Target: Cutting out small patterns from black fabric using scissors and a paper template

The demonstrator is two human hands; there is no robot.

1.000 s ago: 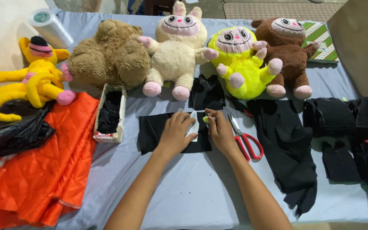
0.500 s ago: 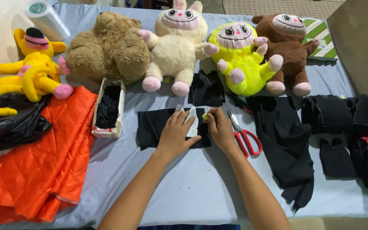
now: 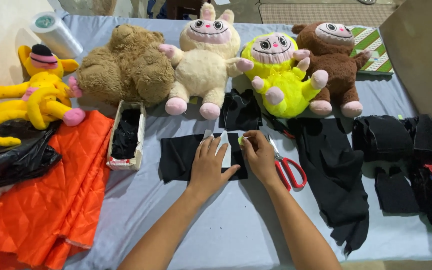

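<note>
Our left hand (image 3: 208, 167) now lies flatter on the white paper shape (image 3: 224, 150), fingers spread apart, pressing it onto the black cloth (image 3: 178, 157) in the middle of the bench (image 3: 226, 235). Our right hand (image 3: 258, 157) has slid in a bit, fingers pinched together on a small yellow-green bit (image 3: 240, 140) at the paper's edge. Red scissors (image 3: 288, 167) lie just beside it. Open room is near us.
</note>
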